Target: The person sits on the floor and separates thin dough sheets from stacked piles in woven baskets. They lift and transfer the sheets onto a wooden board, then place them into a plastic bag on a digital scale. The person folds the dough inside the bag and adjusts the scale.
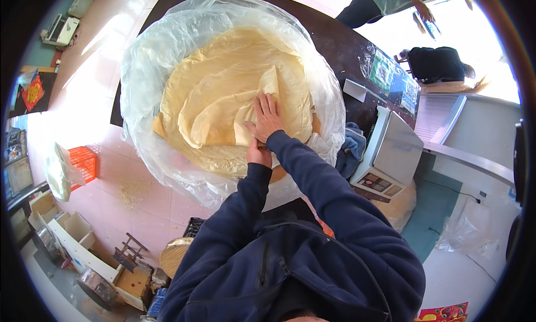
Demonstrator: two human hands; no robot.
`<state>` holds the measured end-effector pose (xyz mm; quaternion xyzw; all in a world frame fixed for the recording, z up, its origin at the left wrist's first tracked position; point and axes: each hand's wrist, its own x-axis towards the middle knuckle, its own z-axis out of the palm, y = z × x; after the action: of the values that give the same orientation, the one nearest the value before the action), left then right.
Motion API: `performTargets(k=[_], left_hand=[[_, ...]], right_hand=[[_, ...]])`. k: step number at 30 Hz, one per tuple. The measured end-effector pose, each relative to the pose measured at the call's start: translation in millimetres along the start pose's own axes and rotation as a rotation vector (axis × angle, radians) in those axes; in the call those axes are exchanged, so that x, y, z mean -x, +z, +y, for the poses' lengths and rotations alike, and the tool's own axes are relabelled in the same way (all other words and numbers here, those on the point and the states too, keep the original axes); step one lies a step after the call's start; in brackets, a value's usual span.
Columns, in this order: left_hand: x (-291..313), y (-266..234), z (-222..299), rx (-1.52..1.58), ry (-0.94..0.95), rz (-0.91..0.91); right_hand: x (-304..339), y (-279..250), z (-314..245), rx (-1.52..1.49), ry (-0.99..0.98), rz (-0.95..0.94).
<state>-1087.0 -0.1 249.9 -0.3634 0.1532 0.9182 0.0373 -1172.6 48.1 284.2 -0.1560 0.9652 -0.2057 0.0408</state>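
A broad stack of thin, round, pale-yellow sheets [223, 65], which look like flatbread, lies in a large clear plastic bag [148, 59] on a dark table. The top flatbread sheet [209, 112] is wrinkled and partly folded over, with a raised flap near its middle right. On that fold my right hand [268, 118] rests palm down, its fingers stretched out and the thumb apart. Just nearer to me, my left hand [258, 154] holds the sheet's near folded edge, thumb upward; its other fingers are mostly hidden.
The dark tabletop [329, 40] extends to the right, bearing a small white card [355, 91]. A white boxy appliance [391, 149] and a blue cloth [352, 146] sit beside the bag. An orange basket [84, 164] stands on the left floor. Another person [391, 1] is at far right.
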Motion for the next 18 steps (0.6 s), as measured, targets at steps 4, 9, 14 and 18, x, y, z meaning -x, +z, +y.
performTargets(k=[4, 9, 14, 18], left_hand=[[2, -9, 1, 0.001, -0.006, 0.047], [21, -42, 35, -0.347, 0.041, 0.058], [11, -75, 132, -0.974, 0.751, 0.514], [-6, -56, 158, -1.183, 0.861, 0.598]], right_hand=[[2, 2, 5, -0.028, -0.009, 0.093], [-2, 3, 5, 0.009, -0.012, 0.016], [0, -5, -1, -0.038, 0.017, 0.027], [13, 1, -18, -0.090, -0.028, 0.005]])
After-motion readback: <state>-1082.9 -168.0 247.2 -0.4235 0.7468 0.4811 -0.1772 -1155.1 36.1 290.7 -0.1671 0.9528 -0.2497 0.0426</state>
